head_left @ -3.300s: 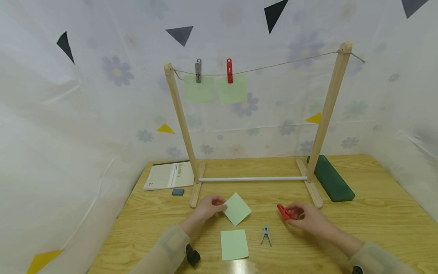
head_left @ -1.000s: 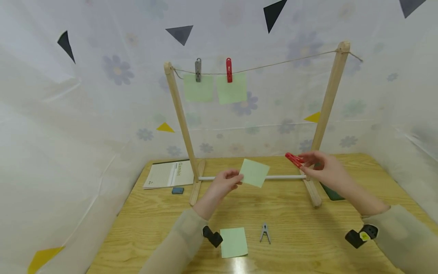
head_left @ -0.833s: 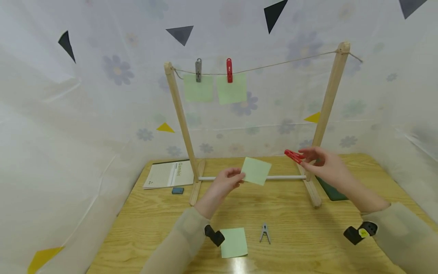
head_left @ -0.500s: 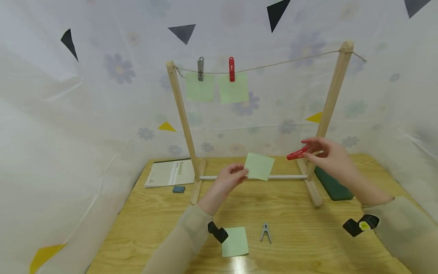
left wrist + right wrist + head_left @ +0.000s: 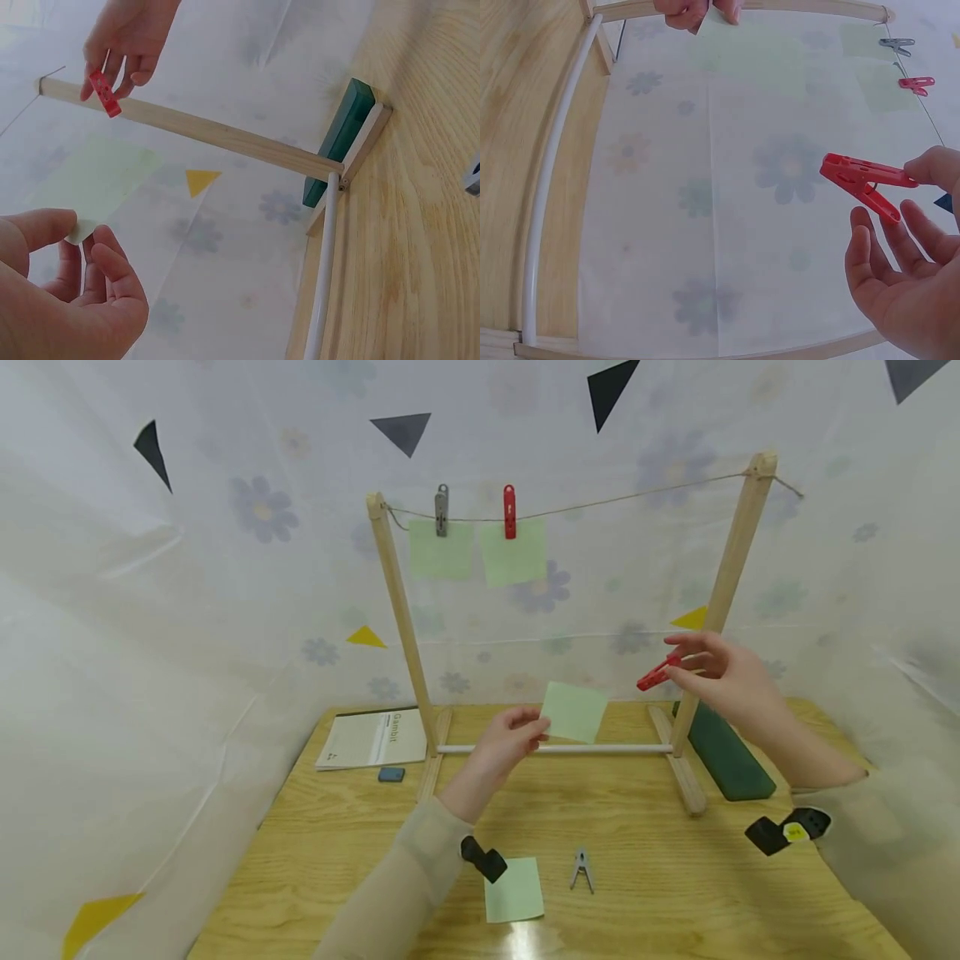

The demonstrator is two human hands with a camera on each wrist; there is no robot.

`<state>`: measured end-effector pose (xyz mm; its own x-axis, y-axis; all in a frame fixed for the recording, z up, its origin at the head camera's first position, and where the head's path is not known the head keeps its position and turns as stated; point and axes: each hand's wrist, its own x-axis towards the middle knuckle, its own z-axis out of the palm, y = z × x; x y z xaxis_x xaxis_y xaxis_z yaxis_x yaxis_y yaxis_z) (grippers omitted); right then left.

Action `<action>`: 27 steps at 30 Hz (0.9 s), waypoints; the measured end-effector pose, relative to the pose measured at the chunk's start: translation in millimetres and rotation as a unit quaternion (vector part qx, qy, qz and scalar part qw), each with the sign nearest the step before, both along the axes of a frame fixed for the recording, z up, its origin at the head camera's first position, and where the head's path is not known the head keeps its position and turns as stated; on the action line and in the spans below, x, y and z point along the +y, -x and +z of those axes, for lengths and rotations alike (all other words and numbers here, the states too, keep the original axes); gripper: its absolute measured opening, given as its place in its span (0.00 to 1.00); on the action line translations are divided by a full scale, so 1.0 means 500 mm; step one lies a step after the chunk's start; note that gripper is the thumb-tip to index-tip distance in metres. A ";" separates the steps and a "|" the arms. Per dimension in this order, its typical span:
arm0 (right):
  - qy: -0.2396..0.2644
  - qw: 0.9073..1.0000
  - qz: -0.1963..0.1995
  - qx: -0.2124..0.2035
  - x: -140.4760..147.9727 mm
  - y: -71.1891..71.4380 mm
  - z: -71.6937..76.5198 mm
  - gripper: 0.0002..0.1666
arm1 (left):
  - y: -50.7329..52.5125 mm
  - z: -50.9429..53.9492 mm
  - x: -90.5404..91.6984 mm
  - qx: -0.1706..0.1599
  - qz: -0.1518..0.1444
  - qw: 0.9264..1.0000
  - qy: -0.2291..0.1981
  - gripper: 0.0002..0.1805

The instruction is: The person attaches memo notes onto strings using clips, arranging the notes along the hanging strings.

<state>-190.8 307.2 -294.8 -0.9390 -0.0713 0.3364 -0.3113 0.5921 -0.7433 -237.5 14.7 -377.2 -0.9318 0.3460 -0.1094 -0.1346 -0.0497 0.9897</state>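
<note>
In the head view, my left hand (image 5: 504, 750) pinches a pale green paper square (image 5: 576, 712) by its left corner, above the white crossbar. To the right, my right hand (image 5: 738, 685) holds a red clothespin (image 5: 656, 675) between thumb and fingers, in front of the right post. The right wrist view shows the thumb on one handle of this red clothespin (image 5: 866, 178) and a fingertip at the other. On the string (image 5: 622, 498), a grey clothespin (image 5: 442, 512) and another red one (image 5: 510, 513) hold two green papers, side by side near the left post.
A wooden frame with a left post (image 5: 401, 627) and white crossbar (image 5: 600, 749) stands on the table (image 5: 360, 860). Another green paper (image 5: 516, 897) and grey clothespin (image 5: 582, 870) lie in front. A notebook (image 5: 367, 742) and blue block (image 5: 391, 774) are left, a green case (image 5: 727, 756) right.
Both hands have risen from the table, the left lifting the paper and the right the red clothespin. The clothespin's tip has turned from pointing up-left to down-left.
</note>
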 end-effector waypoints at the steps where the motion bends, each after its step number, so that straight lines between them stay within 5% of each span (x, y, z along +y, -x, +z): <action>1: 0.006 1.000 -0.003 -0.001 -0.002 0.000 0.004 0.27 | 0.000 0.002 0.001 0.002 0.000 1.000 0.002 0.19; 27: 0.054 0.998 -0.032 0.007 -0.012 0.033 0.077 0.30 | 0.015 0.076 0.035 0.013 0.000 0.998 -0.057 0.21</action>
